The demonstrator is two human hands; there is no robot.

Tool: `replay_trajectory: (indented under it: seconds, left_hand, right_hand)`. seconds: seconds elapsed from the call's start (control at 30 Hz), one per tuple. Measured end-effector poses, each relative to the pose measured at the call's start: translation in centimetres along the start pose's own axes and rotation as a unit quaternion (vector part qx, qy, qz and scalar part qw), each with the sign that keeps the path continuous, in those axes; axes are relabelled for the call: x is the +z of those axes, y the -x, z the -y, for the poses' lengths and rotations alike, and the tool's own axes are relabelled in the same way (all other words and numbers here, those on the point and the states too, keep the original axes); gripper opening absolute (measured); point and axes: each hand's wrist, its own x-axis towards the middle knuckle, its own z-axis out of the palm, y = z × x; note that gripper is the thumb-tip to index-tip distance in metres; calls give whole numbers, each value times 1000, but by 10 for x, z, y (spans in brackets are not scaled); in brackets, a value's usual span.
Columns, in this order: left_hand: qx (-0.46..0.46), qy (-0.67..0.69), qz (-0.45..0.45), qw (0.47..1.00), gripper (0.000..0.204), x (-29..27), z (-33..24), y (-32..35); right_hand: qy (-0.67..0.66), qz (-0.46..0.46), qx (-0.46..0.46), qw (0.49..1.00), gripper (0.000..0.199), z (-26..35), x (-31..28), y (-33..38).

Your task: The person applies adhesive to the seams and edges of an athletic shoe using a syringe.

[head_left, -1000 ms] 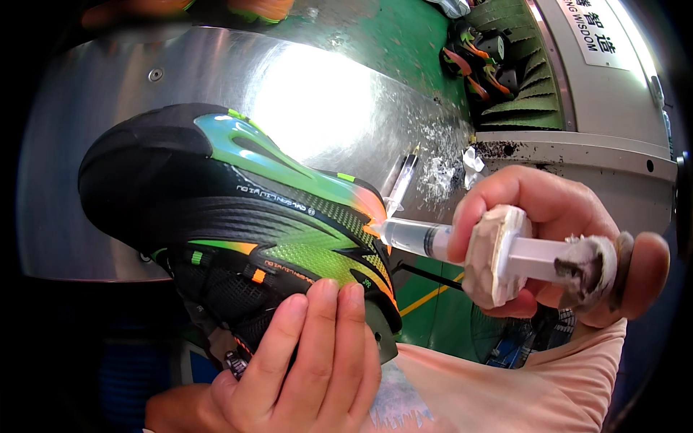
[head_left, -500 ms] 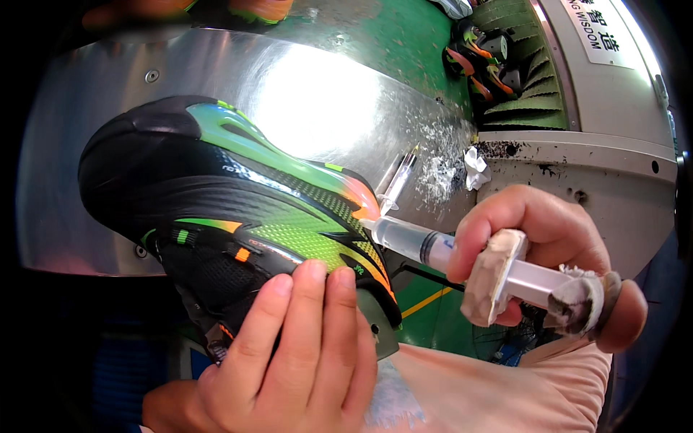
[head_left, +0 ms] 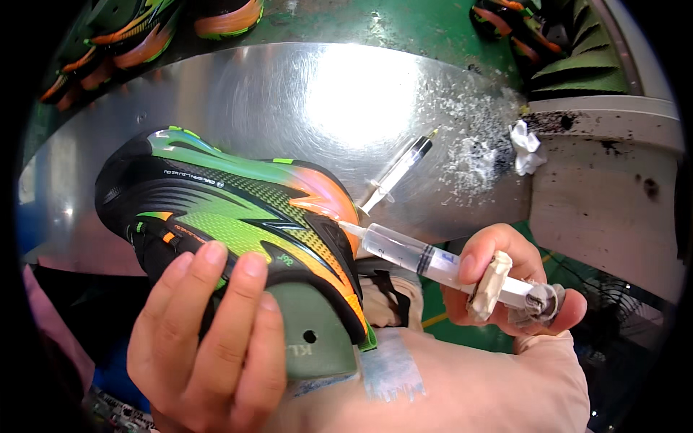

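A black, green and orange sports shoe (head_left: 238,216) lies tilted on its side, toe to the left, with a dark green last (head_left: 312,335) inside it. My left hand (head_left: 216,339) grips the shoe near the lacing, fingertips over its upper and thumb hidden. My right hand (head_left: 498,252) holds a clear syringe (head_left: 397,247) half filled with clear fluid. Its pale tip meets the shoe near the heel, where the orange sole joins the upper. My right thumb presses against the wrapped plunger end; a taped, cream-coloured collar surrounds the barrel's finger flange.
A second syringe (head_left: 398,173) with a dark end lies on the shiny metal table (head_left: 253,94) beyond the shoe. White residue and a crumpled tissue (head_left: 527,148) are at the right. Other shoes (head_left: 229,18) stand beyond the far edge, more (head_left: 520,29) beside green flaps (head_left: 585,65).
The syringe tip has shifted along the heel seam, and the shoe has rotated slightly. My left hand sits further left on the shoe. The whole view has shifted too, showing more shoes at the far left.
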Motion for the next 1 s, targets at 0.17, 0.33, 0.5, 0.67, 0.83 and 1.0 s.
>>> replay_trajectory:
  seconds: [0.17,0.33,0.5,0.67,0.83,1.0]
  left_hand:
    - [10,-3,42,999,19,-6,18,-21]
    - [114,19,58,992,45,-18,57,-42]
    - [106,-5,210,972,71,-19,71,-87]
    - [-108,105,181,972,65,-20,64,-86]
    - [-170,150,156,961,61,-15,71,-86]
    - [-204,185,151,949,58,4,97,-87]
  right_hand:
    - [-132,52,-123,982,112,-31,-3,-17]
    - [-122,-63,-14,990,109,-25,21,-26]
    - [-163,-100,-8,981,112,-22,12,-30]
    - [-202,-25,-64,977,108,-39,11,-32]
    - [-136,83,-208,965,100,-70,2,-44]
    - [-99,54,-226,968,100,-79,0,-54]
